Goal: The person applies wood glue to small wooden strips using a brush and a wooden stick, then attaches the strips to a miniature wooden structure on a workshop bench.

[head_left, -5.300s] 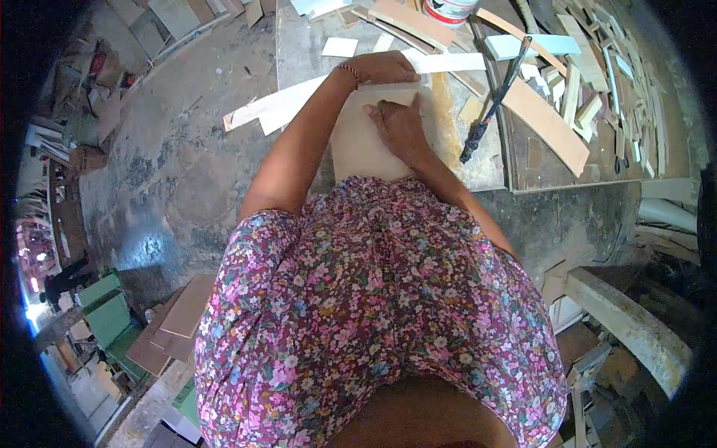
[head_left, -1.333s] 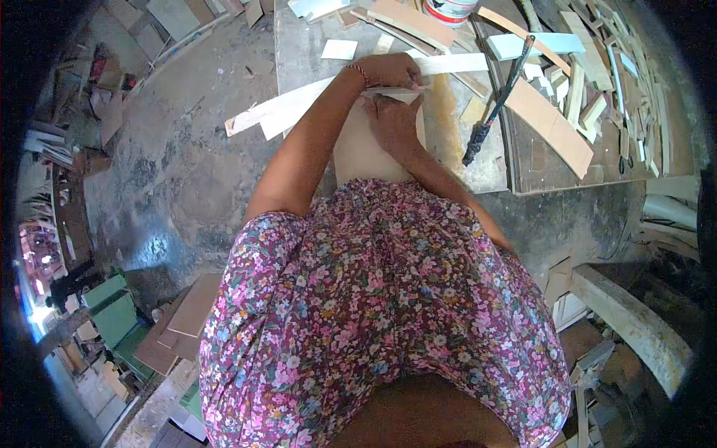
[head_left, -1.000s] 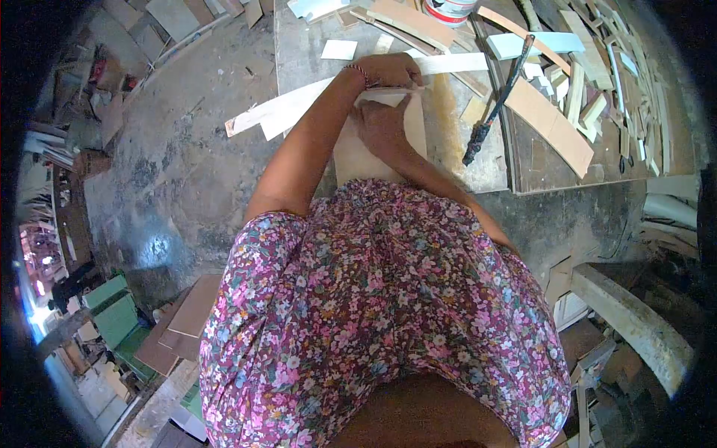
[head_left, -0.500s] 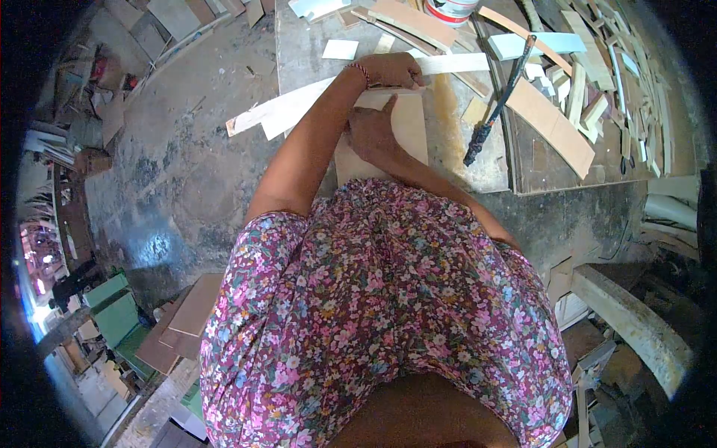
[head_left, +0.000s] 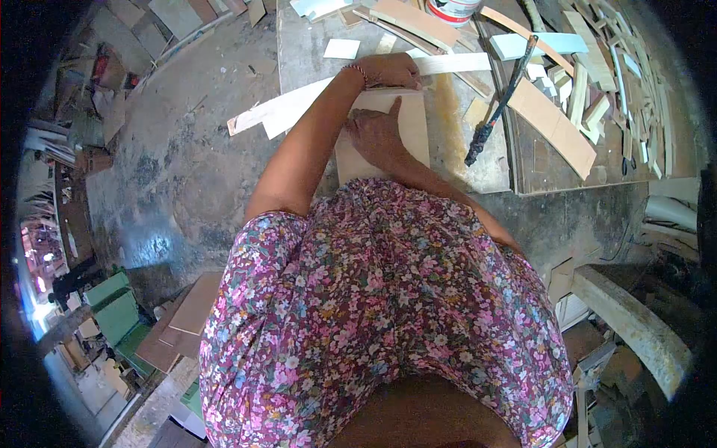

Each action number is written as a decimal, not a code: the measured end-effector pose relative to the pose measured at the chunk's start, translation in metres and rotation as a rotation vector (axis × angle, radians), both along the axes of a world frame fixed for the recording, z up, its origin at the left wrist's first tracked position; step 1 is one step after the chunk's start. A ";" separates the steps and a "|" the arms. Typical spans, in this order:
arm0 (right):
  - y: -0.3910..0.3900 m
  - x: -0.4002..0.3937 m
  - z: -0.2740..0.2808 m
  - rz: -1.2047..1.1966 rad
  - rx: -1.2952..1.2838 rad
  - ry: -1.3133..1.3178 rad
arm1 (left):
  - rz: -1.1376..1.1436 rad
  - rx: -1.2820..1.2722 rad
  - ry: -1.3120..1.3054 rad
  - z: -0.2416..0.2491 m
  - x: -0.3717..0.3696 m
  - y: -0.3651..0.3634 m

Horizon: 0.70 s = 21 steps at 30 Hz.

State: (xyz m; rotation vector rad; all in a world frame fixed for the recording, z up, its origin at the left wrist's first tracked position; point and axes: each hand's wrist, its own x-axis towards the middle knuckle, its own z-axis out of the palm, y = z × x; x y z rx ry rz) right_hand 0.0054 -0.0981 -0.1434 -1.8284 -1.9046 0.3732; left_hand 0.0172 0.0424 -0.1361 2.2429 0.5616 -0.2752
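A light wooden board (head_left: 413, 134) lies flat in front of me at the bench's near edge. My left hand (head_left: 392, 71), with a beaded band at its wrist, is closed at the board's far edge, beside a long pale strip (head_left: 463, 63); what its fingers hold is hidden. Below it, my right hand (head_left: 373, 134) rests over the board's left part, its fingers curled and its thumb pointing away from me. Whatever those fingers hold is too small to make out. More of the pale material (head_left: 280, 116) reaches out left past the bench edge.
Right of the board lies a dark stick with a wrapped end (head_left: 480, 138). Curved wooden pieces (head_left: 553, 131) and many offcuts (head_left: 595, 112) cover the right side. A white bucket (head_left: 452, 9) stands at the back. Brown panels (head_left: 196, 305) are at the lower left.
My right hand has shifted slightly, with its thumb a little farther right. My left hand stays at nearly the same place, and the board and strips look unmoved.
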 end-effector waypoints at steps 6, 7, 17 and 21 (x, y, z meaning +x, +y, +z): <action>0.002 0.004 -0.009 -0.077 0.070 -0.005 | -0.047 -0.139 -0.054 0.002 -0.010 0.009; 0.003 0.004 -0.011 -0.082 0.093 0.002 | -0.053 -0.189 -0.058 -0.001 -0.013 0.013; 0.012 -0.004 -0.020 -0.072 0.158 0.001 | -0.042 -0.219 -0.032 -0.013 -0.028 0.021; 0.011 -0.005 -0.010 0.017 0.071 0.009 | -0.037 -0.170 -0.032 0.000 -0.028 0.014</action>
